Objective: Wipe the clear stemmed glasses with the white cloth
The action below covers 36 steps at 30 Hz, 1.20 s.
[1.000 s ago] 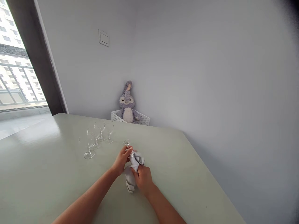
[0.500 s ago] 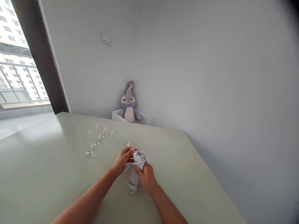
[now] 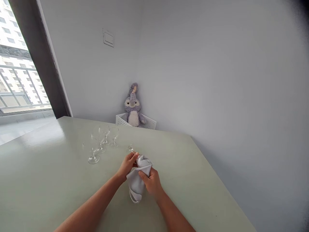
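My left hand (image 3: 128, 163) is closed around a stemmed glass (image 3: 131, 149), whose foot and stem point away from me. A pale grey cloth (image 3: 136, 183) is bunched at the bowl end of that glass and hangs down toward me. My right hand (image 3: 151, 181) grips the cloth, thumb on top, fingers partly hidden under the folds. Most of the bowl is covered by cloth and hands. To the left stand several clear stemmed glasses, the nearest glass (image 3: 93, 158) being set a little apart from the others.
The pale green table (image 3: 193, 193) stretches to both sides of my arms. Behind its far edge, a purple plush toy (image 3: 133, 117) sits in a white perforated basket (image 3: 151, 123) in the wall corner. A window (image 3: 21, 71) is at the far left.
The cloth has shifted around the bowl, and its hanging end has swung slightly left and lower. Both hands keep nearly the same place and hold.
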### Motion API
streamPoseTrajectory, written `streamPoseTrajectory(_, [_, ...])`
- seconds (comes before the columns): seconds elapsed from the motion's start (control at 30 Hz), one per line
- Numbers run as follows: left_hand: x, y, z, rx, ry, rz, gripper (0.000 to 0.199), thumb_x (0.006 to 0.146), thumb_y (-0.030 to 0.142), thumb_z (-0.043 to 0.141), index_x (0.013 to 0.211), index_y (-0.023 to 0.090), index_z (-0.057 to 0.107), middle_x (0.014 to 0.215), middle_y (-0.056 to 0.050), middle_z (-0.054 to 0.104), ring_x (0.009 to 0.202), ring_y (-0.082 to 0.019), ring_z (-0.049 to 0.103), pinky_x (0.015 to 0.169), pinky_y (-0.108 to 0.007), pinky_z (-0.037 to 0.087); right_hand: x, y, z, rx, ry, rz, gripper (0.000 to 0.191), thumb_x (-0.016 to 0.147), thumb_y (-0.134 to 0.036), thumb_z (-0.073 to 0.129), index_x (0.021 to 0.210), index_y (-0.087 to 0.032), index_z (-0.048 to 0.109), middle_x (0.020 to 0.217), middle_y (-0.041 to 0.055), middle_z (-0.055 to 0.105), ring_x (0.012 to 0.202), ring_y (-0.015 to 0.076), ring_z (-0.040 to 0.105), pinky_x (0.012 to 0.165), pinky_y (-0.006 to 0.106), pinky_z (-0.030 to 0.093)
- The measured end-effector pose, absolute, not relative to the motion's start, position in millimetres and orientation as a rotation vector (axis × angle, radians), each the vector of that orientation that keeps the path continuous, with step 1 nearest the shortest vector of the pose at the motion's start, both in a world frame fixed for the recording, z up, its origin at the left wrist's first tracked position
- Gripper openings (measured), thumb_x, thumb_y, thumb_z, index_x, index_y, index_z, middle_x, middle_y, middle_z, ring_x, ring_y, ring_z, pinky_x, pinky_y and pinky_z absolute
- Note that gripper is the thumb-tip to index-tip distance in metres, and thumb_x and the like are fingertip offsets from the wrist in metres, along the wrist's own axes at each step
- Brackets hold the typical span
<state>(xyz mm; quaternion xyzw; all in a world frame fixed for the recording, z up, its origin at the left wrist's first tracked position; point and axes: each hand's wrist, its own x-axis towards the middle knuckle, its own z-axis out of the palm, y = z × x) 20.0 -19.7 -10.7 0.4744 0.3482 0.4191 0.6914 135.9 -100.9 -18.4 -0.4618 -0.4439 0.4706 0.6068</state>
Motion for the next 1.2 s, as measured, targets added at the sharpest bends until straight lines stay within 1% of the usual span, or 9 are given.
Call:
streamPoseTrajectory(0.07, [21.3,-21.2,-10.9,1.032,0.766,0.934,0.034,0.074,0.049,0.053,0.080,0.016,0.058,0.067,0.000,0.056,0.062,-0.012,0.053,0.062,-0.025,0.044,135.6,-100.6,-18.3,-1.091,-1.042,1.049,0.025,0.064,-0.036,0.069,0.077,-0.015,0.067,0.070,0.0005,0.064,0.065,0.0145,0.052,0.061,0.024,0.041])
streamPoseTrajectory(0.17, [18.7,-27.3,-0.2,1.060,0.611,0.895,0.035,0.076,0.041,0.053,0.105,0.020,0.056,0.090,-0.004,0.060,0.079,-0.014,0.055,0.072,-0.026,0.043,139.7,-97.9,-15.4,-0.942,-0.735,1.279,0.029,0.065,-0.039,0.068,0.083,-0.016,0.065,0.070,0.0012,0.064,0.057,0.0124,0.053,0.055,0.024,0.041])
streamPoseTrajectory(0.23, [15.4,-30.0,7.9,1.098,0.506,0.861,0.037,0.076,0.037,0.056,0.110,0.022,0.055,0.098,-0.004,0.059,0.085,-0.015,0.054,0.076,-0.026,0.041,142.6,-97.0,-12.4,-0.826,-0.547,1.425,0.029,0.065,-0.039,0.069,0.081,-0.016,0.063,0.065,0.0010,0.063,0.051,0.0108,0.051,0.050,0.022,0.040])
streamPoseTrajectory(0.47, [14.0,-21.0,-0.5,1.192,0.705,0.872,0.029,0.071,0.044,0.059,0.080,0.016,0.060,0.073,-0.002,0.059,0.068,-0.014,0.054,0.066,-0.026,0.042,139.2,-99.4,-7.9,-0.768,-0.570,1.444,0.028,0.063,-0.028,0.073,0.084,-0.012,0.063,0.067,0.0024,0.063,0.057,0.0113,0.055,0.053,0.021,0.042])
streamPoseTrajectory(0.67, [13.2,-26.0,6.6,1.262,0.546,0.822,0.037,0.075,0.040,0.055,0.108,0.022,0.056,0.098,-0.004,0.060,0.091,-0.017,0.053,0.082,-0.029,0.040,145.4,-96.9,-10.9,-0.731,-0.391,1.551,0.024,0.063,-0.035,0.071,0.075,-0.016,0.062,0.053,-0.0036,0.056,0.040,0.0074,0.044,0.038,0.019,0.033])
streamPoseTrajectory(0.93, [15.9,-19.8,-3.3,1.305,0.833,0.834,0.036,0.074,0.050,0.053,0.076,0.015,0.060,0.063,-0.001,0.057,0.062,-0.014,0.053,0.060,-0.026,0.041,133.5,-97.8,-19.0,-0.843,-0.674,1.346,0.026,0.064,-0.030,0.072,0.084,-0.014,0.064,0.072,0.0014,0.064,0.063,0.0117,0.054,0.060,0.022,0.042])
streamPoseTrajectory(1.03, [15.4,-19.8,-2.2,1.270,0.709,0.845,0.036,0.075,0.045,0.055,0.098,0.018,0.060,0.091,-0.004,0.063,0.085,-0.018,0.055,0.073,-0.027,0.042,139.2,-95.0,-17.4,-0.788,-0.495,1.472,0.028,0.065,-0.036,0.069,0.084,-0.017,0.063,0.064,-0.0007,0.062,0.051,0.0102,0.051,0.051,0.022,0.041])
streamPoseTrajectory(1.1, [13.1,-20.9,1.6,1.216,0.556,0.821,0.040,0.075,0.041,0.056,0.110,0.021,0.055,0.109,-0.005,0.058,0.096,-0.018,0.053,0.079,-0.027,0.041,141.9,-95.6,-15.0,-0.741,-0.455,1.529,0.028,0.066,-0.039,0.069,0.084,-0.018,0.063,0.062,-0.0015,0.060,0.047,0.0092,0.048,0.047,0.022,0.039])
streamPoseTrajectory(1.2, [11.0,-21.8,3.8,1.192,0.533,0.799,0.036,0.074,0.041,0.058,0.103,0.019,0.058,0.097,-0.005,0.061,0.083,-0.016,0.056,0.074,-0.026,0.042,139.9,-99.4,-13.5,-0.766,-0.586,1.458,0.029,0.065,-0.037,0.069,0.085,-0.017,0.063,0.068,0.0001,0.062,0.055,0.0102,0.052,0.053,0.022,0.041])
